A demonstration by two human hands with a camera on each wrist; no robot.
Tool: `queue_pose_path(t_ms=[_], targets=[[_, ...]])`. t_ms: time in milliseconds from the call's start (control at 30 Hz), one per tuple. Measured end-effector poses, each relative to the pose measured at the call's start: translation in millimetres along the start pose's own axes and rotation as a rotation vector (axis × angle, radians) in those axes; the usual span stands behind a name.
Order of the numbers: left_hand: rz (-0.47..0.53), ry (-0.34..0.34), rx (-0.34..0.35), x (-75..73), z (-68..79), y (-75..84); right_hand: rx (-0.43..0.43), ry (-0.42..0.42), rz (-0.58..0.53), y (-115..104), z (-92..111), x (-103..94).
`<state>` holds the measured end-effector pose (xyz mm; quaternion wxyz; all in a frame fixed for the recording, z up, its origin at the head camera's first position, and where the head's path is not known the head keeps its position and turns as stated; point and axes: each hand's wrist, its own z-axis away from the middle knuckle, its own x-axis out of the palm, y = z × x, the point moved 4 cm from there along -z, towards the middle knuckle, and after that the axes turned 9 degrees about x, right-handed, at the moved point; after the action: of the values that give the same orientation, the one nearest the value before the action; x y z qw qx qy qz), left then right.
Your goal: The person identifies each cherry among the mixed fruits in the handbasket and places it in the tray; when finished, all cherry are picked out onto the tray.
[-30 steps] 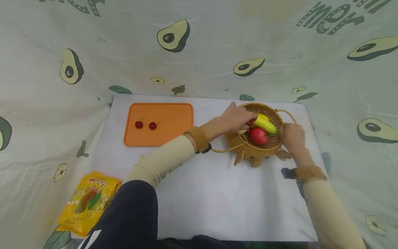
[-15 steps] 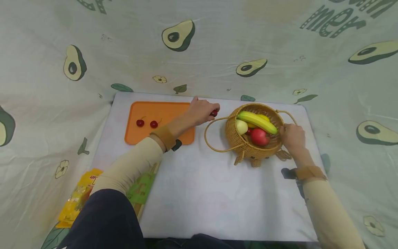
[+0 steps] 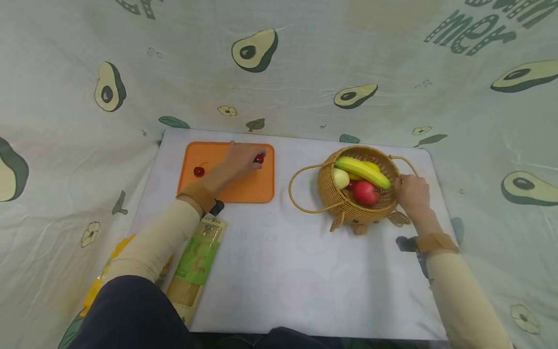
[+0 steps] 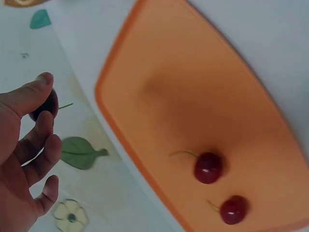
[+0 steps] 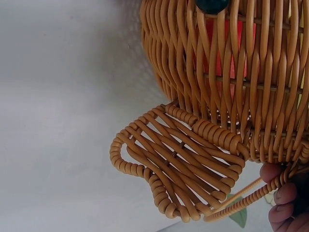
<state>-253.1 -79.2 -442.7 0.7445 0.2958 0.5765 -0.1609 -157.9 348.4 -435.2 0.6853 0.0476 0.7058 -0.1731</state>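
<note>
My left hand [image 3: 239, 160] is over the orange tray [image 3: 266, 189], pinching a dark red cherry [image 3: 259, 158] between thumb and fingers. The cherry's short green stem sticks out in the left wrist view. Two more cherries lie on the tray there, a nearer cherry [image 4: 208, 167] and a lower cherry [image 4: 233, 210]; my arm hides one of them in the head view. On the right, my right hand [image 3: 411, 193] grips the wicker basket [image 3: 333, 194] at its rim, by the foot of a handle. Inside sit a banana [image 3: 363, 171], a red round fruit [image 3: 365, 193] and a pale round fruit [image 3: 341, 178].
A green-labelled packet [image 3: 196, 261] lies on the white table [image 3: 305, 281] below my left forearm. A yellow bag [image 3: 93, 291] is partly covered by my sleeve at the lower left. One basket handle [image 3: 291, 186] loops out toward the tray.
My left hand has come out of the basket with a cherry and moved left until it is over the tray. My right hand has stayed at the basket's rim.
</note>
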Motion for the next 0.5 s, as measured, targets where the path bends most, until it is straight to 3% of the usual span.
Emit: queue_pose_path(t_ms=[267,500], targets=[[-0.009,-0.016,-0.075,28.8,14.8,-32.6,-0.006,0.010,-0.011,-0.3,0.9,0.3],[0.006,-0.022,-0.103,51.1,19.2,-42.9,-0.006,0.003,-0.007,0.0,0.6,0.3]])
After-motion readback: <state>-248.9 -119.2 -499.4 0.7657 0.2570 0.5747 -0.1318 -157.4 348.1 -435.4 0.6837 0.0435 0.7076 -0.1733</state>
